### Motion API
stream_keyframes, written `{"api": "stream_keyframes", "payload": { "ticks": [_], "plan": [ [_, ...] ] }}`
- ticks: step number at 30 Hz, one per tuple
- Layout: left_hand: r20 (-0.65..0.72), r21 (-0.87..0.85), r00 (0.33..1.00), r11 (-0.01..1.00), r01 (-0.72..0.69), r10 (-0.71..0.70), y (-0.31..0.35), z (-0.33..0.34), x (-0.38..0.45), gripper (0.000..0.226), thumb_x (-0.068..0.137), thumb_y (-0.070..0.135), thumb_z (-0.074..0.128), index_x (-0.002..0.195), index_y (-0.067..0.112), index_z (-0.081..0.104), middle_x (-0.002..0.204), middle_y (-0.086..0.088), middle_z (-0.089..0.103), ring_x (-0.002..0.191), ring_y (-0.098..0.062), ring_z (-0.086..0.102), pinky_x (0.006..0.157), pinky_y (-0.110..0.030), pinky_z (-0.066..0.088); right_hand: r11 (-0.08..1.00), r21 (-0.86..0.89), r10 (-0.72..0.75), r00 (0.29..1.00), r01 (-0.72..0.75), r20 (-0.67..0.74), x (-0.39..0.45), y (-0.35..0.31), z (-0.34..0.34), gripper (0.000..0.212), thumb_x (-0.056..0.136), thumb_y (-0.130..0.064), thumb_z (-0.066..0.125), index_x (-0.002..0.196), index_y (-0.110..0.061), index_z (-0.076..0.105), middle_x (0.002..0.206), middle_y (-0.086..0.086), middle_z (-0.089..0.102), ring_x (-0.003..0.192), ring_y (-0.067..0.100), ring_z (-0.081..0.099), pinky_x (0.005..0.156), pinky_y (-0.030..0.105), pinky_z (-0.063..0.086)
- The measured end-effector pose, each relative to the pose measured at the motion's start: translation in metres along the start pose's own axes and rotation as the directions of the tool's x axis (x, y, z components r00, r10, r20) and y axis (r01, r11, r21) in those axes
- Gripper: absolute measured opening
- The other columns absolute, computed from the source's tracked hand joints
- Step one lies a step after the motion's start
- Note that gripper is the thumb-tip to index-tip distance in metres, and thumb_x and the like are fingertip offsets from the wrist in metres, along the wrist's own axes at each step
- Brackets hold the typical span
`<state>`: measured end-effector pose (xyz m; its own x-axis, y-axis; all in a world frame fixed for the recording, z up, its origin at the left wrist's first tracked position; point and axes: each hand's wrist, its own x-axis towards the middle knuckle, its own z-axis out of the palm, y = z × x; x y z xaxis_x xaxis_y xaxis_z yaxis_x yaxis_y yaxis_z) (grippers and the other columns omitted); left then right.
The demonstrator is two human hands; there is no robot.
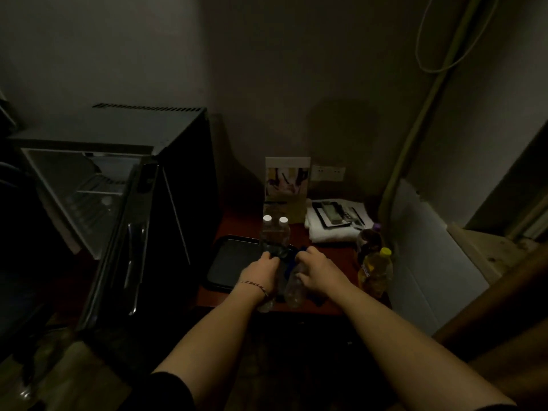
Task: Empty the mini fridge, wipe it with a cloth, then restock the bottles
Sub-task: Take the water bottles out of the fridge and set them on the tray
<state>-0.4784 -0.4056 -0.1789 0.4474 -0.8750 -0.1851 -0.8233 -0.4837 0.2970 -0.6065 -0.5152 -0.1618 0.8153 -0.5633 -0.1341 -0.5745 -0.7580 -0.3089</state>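
Presently, in the head view, the mini fridge (89, 188) stands open at the left, its door (142, 232) swung toward the camera and its shelves apparently bare, though the light is poor. Both hands work together over the red counter (332, 253) to the fridge's right. The left hand (261, 269) and right hand (314, 268) each have fingers curled onto a dark blue cloth (286, 256) bunched between them; the grip itself is dim. Two clear bottles (292, 287) lie on their sides directly beneath the wrists, long axes running toward the camera. Two white-capped bottles (275, 231) stand upright just beyond the hands, beside a black tray (228, 262). A yellow-capped bottle (375, 272) stands at the right. In my judgement the cloth must travel left to the fridge; the left hand is nearer, and the open door partly bars the way.
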Motion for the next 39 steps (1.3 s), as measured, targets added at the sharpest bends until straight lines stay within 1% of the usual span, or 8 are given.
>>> {"api": "stream_keyframes", "payload": {
  "ticks": [5, 9, 14, 17, 20, 28, 35, 39],
  "plan": [
    [-0.057, 0.014, 0.995, 0.997, 0.080, -0.079, -0.015, -0.007, 0.075, 0.024, 0.092, 0.022, 0.057, 0.116, 0.023, 0.054, 0.122, -0.001, 0.049, 0.108, -0.028, 0.056, 0.088, -0.045, 0.050, 0.999, 0.016, -0.050, 0.998, 0.050, 0.036, 0.087, 0.028, 0.004, 0.037, 0.092, -0.024, 0.065, 0.128, -0.020, 0.053, 0.125, 0.004, 0.045, 0.108, 0.029, 0.057, 0.091, 0.045, 0.052],
    [-0.053, 0.030, 0.992, 0.993, 0.112, -0.110, -0.030, -0.009, 0.123, 0.026, 0.092, 0.022, 0.057, 0.117, 0.022, 0.054, 0.118, -0.002, 0.049, 0.108, -0.028, 0.056, 0.083, -0.045, 0.050, 0.997, 0.041, -0.072, 0.995, 0.069, 0.072, 0.141, 0.040, 0.006, 0.037, 0.092, -0.023, 0.065, 0.127, -0.023, 0.053, 0.125, 0.002, 0.046, 0.110, 0.026, 0.057, 0.093, 0.046, 0.052],
    [0.007, 0.025, 0.993, 0.992, 0.120, -0.121, -0.044, -0.003, 0.174, 0.028, 0.092, 0.020, 0.058, 0.119, 0.021, 0.053, 0.119, -0.004, 0.049, 0.109, -0.028, 0.054, 0.085, -0.045, 0.050, 0.996, 0.039, -0.081, 0.988, 0.077, 0.132, 0.189, 0.051, 0.020, 0.034, 0.093, -0.022, 0.063, 0.126, -0.022, 0.053, 0.128, 0.002, 0.045, 0.109, 0.028, 0.058, 0.093, 0.047, 0.052],
    [0.050, 0.033, 0.994, 0.995, 0.096, -0.097, -0.053, 0.006, 0.200, 0.029, 0.093, 0.022, 0.056, 0.122, 0.020, 0.053, 0.122, -0.006, 0.048, 0.111, -0.030, 0.053, 0.086, -0.047, 0.050, 0.997, 0.043, -0.068, 0.989, 0.062, 0.131, 0.212, 0.054, 0.031, 0.031, 0.094, -0.021, 0.061, 0.124, -0.019, 0.053, 0.131, 0.004, 0.043, 0.108, 0.031, 0.059, 0.090, 0.047, 0.052],
    [0.085, 0.051, 0.992, 0.995, 0.087, -0.091, -0.059, 0.010, 0.216, 0.031, 0.094, 0.021, 0.055, 0.125, 0.018, 0.051, 0.126, -0.006, 0.047, 0.116, -0.030, 0.050, 0.086, -0.047, 0.049, 0.998, 0.039, -0.058, 0.986, 0.052, 0.155, 0.225, 0.053, 0.041, 0.028, 0.094, -0.019, 0.061, 0.121, -0.018, 0.054, 0.134, 0.005, 0.042, 0.106, 0.032, 0.059, 0.085, 0.042, 0.052],
    [0.097, 0.034, 0.990, 0.994, 0.100, -0.103, -0.073, 0.009, 0.232, 0.038, 0.095, 0.022, 0.055, 0.132, 0.023, 0.047, 0.135, -0.003, 0.044, 0.122, -0.029, 0.043, 0.088, -0.044, 0.048, 1.000, 0.023, -0.003, 0.971, -0.003, 0.238, 0.244, 0.053, 0.055, 0.037, 0.094, -0.019, 0.062, 0.129, -0.023, 0.052, 0.130, 0.003, 0.048, 0.111, 0.027, 0.058, 0.092, 0.044, 0.053],
    [0.109, 0.015, 0.988, 0.994, 0.105, -0.106, -0.070, 0.009, 0.225, 0.037, 0.094, 0.030, 0.056, 0.130, 0.025, 0.049, 0.133, -0.002, 0.045, 0.118, -0.027, 0.047, 0.088, -0.044, 0.048, 1.000, 0.015, -0.019, 0.977, 0.016, 0.214, 0.238, 0.051, 0.042, 0.039, 0.090, -0.020, 0.064, 0.128, -0.025, 0.053, 0.134, 0.003, 0.046, 0.111, 0.030, 0.059, 0.090, 0.046, 0.054],
    [0.083, 0.008, 0.987, 0.990, 0.138, -0.138, -0.061, 0.003, 0.213, 0.046, 0.092, 0.026, 0.061, 0.135, 0.025, 0.044, 0.135, -0.002, 0.042, 0.121, -0.027, 0.046, 0.090, -0.045, 0.048, 1.000, 0.003, -0.025, 0.985, 0.025, 0.173, 0.225, 0.050, 0.029, 0.048, 0.090, -0.023, 0.066, 0.135, -0.024, 0.050, 0.139, 0.002, 0.043, 0.115, 0.031, 0.058, 0.093, 0.045, 0.053]
  ]
}}
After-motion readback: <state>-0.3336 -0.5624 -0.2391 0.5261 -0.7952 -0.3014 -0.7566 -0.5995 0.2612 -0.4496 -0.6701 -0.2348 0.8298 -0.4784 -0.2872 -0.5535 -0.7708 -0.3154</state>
